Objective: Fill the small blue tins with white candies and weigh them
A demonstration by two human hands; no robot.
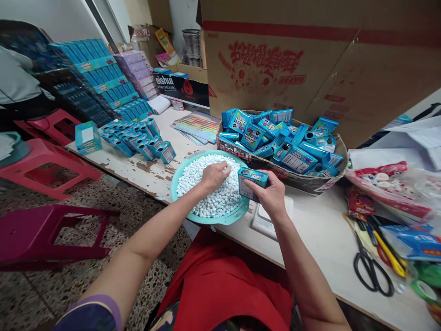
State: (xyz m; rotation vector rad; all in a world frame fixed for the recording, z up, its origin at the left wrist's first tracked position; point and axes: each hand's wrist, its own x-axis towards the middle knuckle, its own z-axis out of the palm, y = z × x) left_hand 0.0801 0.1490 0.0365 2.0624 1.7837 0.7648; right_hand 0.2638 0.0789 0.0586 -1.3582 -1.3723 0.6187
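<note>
A turquoise basin (179,202) full of small white candies (210,204) stands at the table's front edge. Over the candies is my left hand (215,177), fingers curled and pinched together; what they hold, if anything, is too small to make out. My right hand (272,195) grips a small blue box (252,181) at the basin's right rim, thumb on its near side. Behind it, a cardboard tray (241,151) is heaped with similar blue boxes (298,158). A white scale (267,225) lies partly under my right forearm.
Rows of blue boxes (138,140) stand at the table's left. Scissors (370,271), a yellow cutter (389,253) and plastic bags (396,193) lie at the right. A large carton (258,59) rises behind. Stools (51,161) and a person (20,82) are at the left.
</note>
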